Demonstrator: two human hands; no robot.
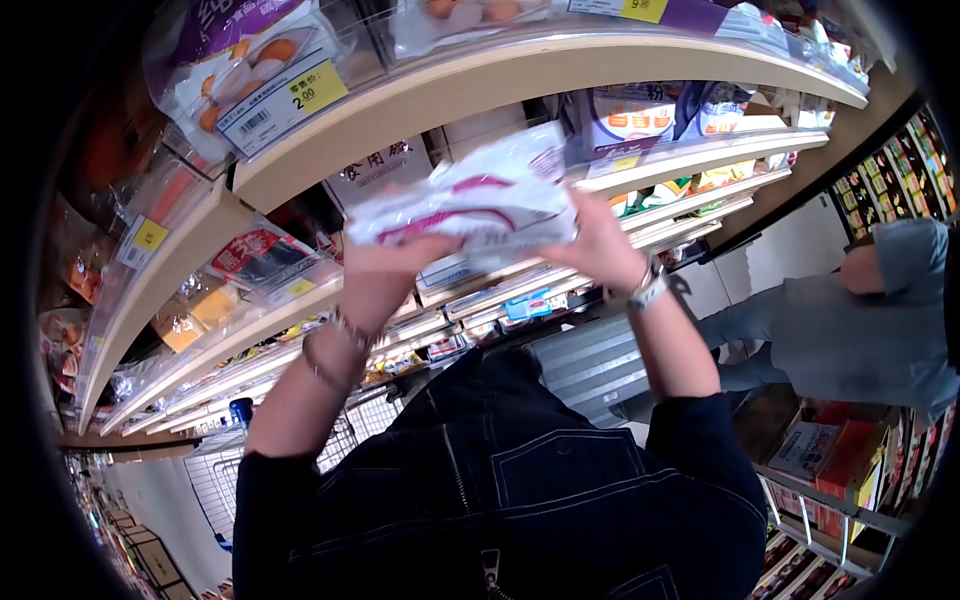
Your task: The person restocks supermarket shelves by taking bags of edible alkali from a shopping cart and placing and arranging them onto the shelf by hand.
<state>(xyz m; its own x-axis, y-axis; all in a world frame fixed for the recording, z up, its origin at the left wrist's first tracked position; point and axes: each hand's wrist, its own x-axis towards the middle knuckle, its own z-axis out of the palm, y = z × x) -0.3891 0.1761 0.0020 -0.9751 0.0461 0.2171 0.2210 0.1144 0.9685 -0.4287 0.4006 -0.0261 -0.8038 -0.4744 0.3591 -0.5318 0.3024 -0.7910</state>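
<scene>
Both my hands grip a white plastic food packet [490, 195] with magenta print, raised in front of the shelves. My left hand [385, 265] has its thumb across the packet's lower left side. My right hand [605, 240] closes on the packet's right end, and a watch is on that wrist. The packet is blurred, so its print cannot be read. Close behind it is a shelf box [380, 170] with dark Chinese characters, partly hidden by the packet.
Curved store shelves [480, 80] with bagged goods and a price tag [318, 87] rise ahead. At lower left stands a wire shopping cart [212, 490]. Another person [860, 320] in grey is on the right, near a rack of boxed goods [830, 455].
</scene>
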